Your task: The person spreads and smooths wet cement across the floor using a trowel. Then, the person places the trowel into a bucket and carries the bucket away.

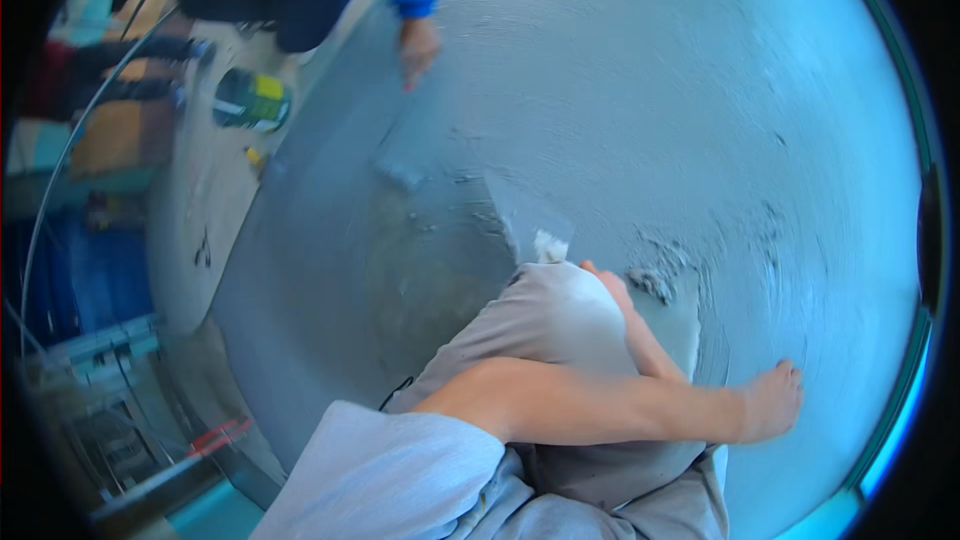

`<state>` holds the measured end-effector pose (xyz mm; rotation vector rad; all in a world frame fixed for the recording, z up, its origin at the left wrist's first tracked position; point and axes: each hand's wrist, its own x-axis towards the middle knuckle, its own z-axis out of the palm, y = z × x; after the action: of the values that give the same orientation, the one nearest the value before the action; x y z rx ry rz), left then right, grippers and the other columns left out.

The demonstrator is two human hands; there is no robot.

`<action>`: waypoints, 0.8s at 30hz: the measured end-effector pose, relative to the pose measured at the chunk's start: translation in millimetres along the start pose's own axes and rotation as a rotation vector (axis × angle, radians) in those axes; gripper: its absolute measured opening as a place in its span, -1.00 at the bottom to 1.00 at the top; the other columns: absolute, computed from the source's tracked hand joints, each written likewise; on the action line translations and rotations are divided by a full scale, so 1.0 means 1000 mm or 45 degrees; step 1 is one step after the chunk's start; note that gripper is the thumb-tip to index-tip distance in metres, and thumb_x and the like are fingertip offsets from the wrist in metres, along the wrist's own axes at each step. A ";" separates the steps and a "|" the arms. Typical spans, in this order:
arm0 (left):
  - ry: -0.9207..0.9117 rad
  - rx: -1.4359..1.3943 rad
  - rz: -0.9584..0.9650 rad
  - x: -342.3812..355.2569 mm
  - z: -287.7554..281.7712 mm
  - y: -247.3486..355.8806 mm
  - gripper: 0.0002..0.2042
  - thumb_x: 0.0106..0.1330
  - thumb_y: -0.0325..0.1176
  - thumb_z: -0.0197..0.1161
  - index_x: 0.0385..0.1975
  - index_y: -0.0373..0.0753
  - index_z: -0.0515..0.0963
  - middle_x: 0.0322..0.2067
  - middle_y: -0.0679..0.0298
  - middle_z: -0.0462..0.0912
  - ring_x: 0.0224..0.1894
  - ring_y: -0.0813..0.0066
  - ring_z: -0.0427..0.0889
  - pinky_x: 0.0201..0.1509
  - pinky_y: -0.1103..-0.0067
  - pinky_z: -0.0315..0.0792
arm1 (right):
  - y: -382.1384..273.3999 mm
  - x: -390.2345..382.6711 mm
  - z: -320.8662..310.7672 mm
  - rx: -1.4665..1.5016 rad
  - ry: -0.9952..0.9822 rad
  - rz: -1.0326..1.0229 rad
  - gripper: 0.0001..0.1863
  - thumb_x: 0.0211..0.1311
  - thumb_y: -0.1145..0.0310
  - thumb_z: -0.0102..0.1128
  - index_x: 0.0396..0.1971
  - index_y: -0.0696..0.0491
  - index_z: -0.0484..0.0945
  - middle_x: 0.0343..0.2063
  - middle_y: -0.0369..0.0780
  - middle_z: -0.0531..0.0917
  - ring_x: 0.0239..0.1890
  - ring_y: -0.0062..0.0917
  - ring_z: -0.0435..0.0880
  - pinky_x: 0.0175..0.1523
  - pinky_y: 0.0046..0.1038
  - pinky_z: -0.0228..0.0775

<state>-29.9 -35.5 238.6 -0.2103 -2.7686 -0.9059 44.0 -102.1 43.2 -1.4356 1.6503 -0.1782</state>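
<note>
Crouching over wet grey floor coating [640,90]; one knee [560,310] up in grey trousers.
Left forearm crosses the body, left hand [770,402] planted on the coating at right, fingers spread, gripping nothing; right hand hidden behind the knee, grip cannot tell; a pale scraper blade [548,245] shows just above the knee, on the coating; another person's hand [418,48] in a blue sleeve touches the coating at top.
</note>
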 end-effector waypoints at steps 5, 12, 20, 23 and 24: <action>0.020 -0.313 -0.103 -0.018 -0.025 0.007 -0.87 0.08 -0.31 0.13 -0.47 -0.20 0.54 -0.40 0.24 0.53 -0.20 0.32 0.48 -0.09 0.41 0.33 | 0.038 -0.050 -0.013 0.403 0.593 0.263 -0.60 0.06 0.18 0.25 -0.28 0.18 0.38 -0.49 0.08 0.61 -0.38 -0.01 0.60 -0.30 -0.14 0.42; -0.386 -0.627 -0.060 -0.028 -0.041 0.078 -0.81 0.01 -0.47 0.15 -0.33 -0.28 0.49 -0.25 0.14 0.50 -0.10 0.23 0.46 -0.07 0.39 0.35 | 0.099 -0.181 -0.014 0.624 1.058 1.261 -0.59 0.08 0.18 0.18 -0.21 0.21 0.43 -0.38 0.13 0.60 -0.23 0.02 0.58 -0.12 -0.12 0.39; -0.430 -0.997 -0.415 -0.072 -0.039 0.131 -0.59 0.04 -0.54 0.13 -0.02 -0.27 0.44 -0.02 0.13 0.46 0.08 0.15 0.40 0.12 0.32 0.32 | 0.156 -0.273 0.100 0.744 1.303 2.030 -0.49 0.11 0.20 0.16 -0.08 0.26 0.29 -0.30 0.15 0.59 -0.27 0.02 0.60 -0.12 -0.08 0.40; -0.470 -0.905 -0.586 -0.095 -0.029 0.112 -0.63 0.08 -0.54 0.12 -0.04 -0.27 0.45 -0.03 0.16 0.48 0.04 0.18 0.43 0.09 0.35 0.35 | 0.107 -0.261 0.133 1.326 1.584 2.143 -0.55 0.12 0.32 0.16 -0.08 0.29 0.32 -0.42 -0.03 0.61 -0.61 -0.31 0.62 -0.50 -0.35 0.49; -0.511 -0.920 -0.572 -0.101 -0.023 0.116 -0.63 0.08 -0.54 0.12 -0.04 -0.27 0.45 -0.03 0.16 0.48 0.04 0.18 0.43 0.09 0.35 0.35 | 0.095 -0.269 0.153 1.374 1.581 2.298 -0.54 0.13 0.28 0.15 -0.11 0.31 0.31 -0.31 0.06 0.58 -0.49 -0.25 0.64 -0.38 -0.29 0.49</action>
<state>95.1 37.3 296.5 0.1490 -2.7304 -2.1755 56.8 220.9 37.2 1.4217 2.3888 -0.7680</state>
